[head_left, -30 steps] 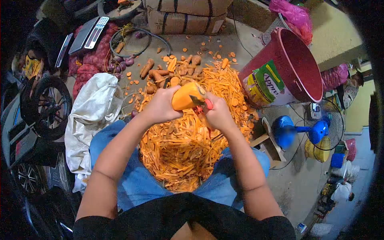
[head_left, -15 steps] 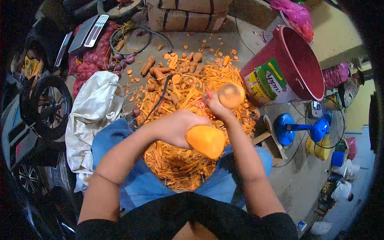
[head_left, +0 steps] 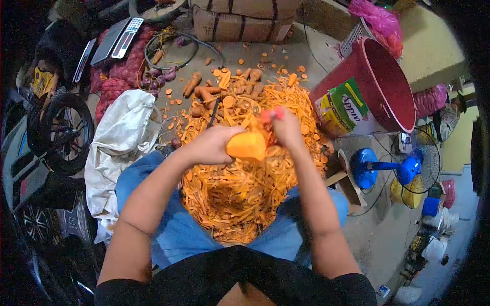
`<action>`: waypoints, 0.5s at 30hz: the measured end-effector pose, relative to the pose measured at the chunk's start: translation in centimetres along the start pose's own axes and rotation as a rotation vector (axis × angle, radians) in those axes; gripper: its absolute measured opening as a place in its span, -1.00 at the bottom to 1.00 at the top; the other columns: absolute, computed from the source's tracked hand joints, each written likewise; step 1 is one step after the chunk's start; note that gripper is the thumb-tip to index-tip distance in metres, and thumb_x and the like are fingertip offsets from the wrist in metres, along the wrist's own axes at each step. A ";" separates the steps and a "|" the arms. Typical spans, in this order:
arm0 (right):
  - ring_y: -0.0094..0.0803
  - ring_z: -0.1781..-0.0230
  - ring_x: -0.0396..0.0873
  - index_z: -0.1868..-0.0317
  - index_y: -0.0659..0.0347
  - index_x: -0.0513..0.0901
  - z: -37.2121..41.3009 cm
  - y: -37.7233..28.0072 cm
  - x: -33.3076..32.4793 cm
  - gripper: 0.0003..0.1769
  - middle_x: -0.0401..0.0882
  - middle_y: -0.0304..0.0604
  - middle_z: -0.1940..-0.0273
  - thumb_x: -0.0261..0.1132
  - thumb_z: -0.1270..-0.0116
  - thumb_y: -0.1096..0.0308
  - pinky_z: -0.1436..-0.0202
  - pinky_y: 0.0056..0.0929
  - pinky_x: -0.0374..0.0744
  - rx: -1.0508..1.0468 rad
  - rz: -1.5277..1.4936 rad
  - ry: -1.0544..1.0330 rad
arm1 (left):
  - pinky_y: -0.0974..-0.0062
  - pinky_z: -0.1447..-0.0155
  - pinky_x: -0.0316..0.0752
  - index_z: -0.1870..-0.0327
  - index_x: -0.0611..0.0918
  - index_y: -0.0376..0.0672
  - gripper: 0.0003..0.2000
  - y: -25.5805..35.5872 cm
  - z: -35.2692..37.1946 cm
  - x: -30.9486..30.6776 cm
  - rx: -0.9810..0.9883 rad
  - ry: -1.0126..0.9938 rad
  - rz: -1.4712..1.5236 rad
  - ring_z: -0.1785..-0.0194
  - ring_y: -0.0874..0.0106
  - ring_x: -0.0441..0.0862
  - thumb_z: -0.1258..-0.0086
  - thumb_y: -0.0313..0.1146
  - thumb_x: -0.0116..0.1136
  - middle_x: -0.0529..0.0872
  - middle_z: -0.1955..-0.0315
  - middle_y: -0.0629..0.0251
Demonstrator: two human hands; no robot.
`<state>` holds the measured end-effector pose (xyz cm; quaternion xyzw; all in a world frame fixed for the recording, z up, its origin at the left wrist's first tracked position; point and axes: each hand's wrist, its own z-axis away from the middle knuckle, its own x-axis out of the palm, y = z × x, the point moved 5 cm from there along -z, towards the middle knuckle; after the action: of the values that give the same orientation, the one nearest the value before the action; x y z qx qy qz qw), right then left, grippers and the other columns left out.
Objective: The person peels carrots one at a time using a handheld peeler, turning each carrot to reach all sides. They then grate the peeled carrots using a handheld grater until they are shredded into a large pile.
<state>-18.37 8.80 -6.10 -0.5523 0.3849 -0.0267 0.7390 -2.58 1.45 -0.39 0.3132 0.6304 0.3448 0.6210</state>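
Note:
My left hand point(head_left: 209, 146) is closed around a thick peeled carrot point(head_left: 246, 146), bright orange with a blunt cut face, held above a heap of peelings. My right hand point(head_left: 287, 130), just right of the carrot, is wrapped around a red-handled cutting tool point(head_left: 273, 115). Motion blurs the tool, and its blade cannot be made out. Beneath both hands spreads the heap of orange carrot peelings point(head_left: 229, 204), reaching between my knees. Several unpeeled carrots point(head_left: 206, 96) lie at its far side, with cut carrot ends scattered around.
A large red bucket point(head_left: 334, 76) leans to the right of the heap, beside a blue fan point(head_left: 365, 162). On the left are a white sack point(head_left: 120, 148), red net bags of onions point(head_left: 109, 94) and a motorbike wheel point(head_left: 66, 135). Strapped cartons point(head_left: 242, 25) stand behind.
The carrot has moved up and left and turned more sideways. My right hand has risen slightly with the tool. The round cut carrot end beside my right hand is no longer seen there.

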 end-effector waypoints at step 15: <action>-0.51 0.45 0.39 0.32 0.30 0.42 7.6 1.9 -23.7 -0.80 0.41 -0.27 0.46 0.11 -0.12 0.33 0.38 -0.45 0.41 -0.147 -0.756 0.849 | 0.34 0.39 0.41 0.35 0.52 -0.14 -0.82 -7.0 1.3 12.9 -0.246 -0.914 -0.804 0.31 0.31 0.50 0.03 -0.39 0.06 0.54 0.40 0.22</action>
<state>-31.17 26.53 5.82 -0.6425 0.4247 -0.4817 0.4181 -1.47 8.19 -13.48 0.0933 0.3251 -0.0150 0.9409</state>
